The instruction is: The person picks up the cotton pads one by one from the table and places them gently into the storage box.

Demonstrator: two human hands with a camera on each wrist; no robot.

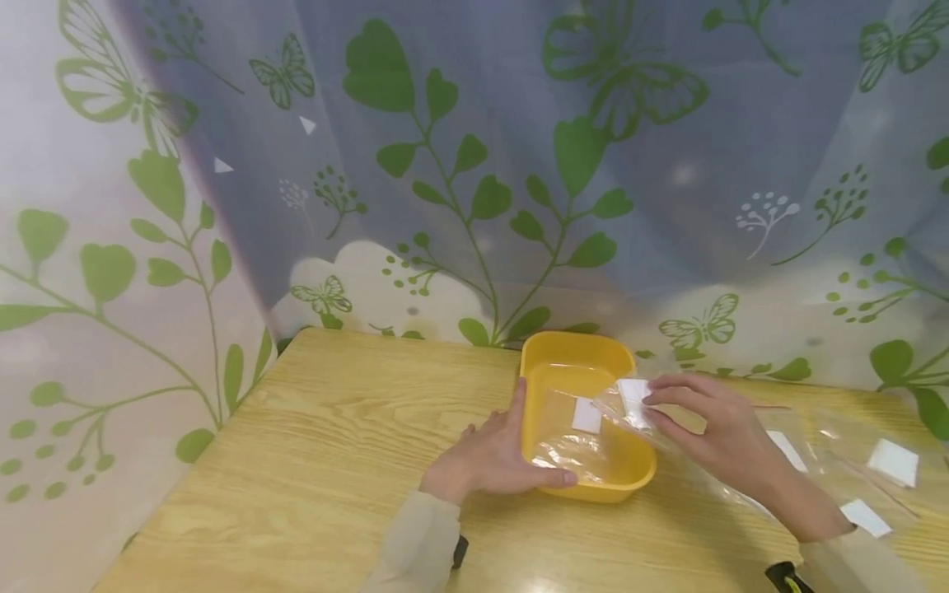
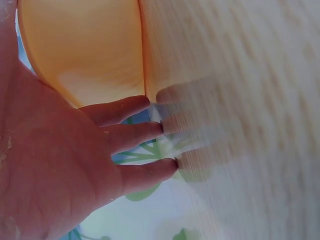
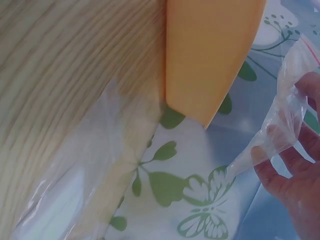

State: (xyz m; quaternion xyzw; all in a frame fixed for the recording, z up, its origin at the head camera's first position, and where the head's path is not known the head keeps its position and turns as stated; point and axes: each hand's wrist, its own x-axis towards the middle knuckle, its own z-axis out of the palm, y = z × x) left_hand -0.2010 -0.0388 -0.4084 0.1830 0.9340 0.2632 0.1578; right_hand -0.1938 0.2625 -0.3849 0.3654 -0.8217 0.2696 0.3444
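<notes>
A yellow plastic bin (image 1: 641, 465) stands on the wooden table. My left hand (image 1: 493, 453) rests against its near left corner, the fingers straight along the outer wall and the thumb over the near rim. In the left wrist view the fingers (image 2: 132, 137) look extended, with their tips right at the tabletop. My right hand (image 1: 715, 420) pinches a clear zip bag (image 3: 280, 125) bearing a white label (image 1: 632, 402), above the bin's right side. Inside the bin lies another clear bag with a white label (image 1: 586, 416).
Several more clear bags with white labels (image 1: 893, 463) lie on the table to the right of the bin; one bag (image 3: 75, 185) shows in the right wrist view. Behind the table hangs a curtain (image 1: 460, 165) with leaves and butterflies. The table's left edge slants toward me.
</notes>
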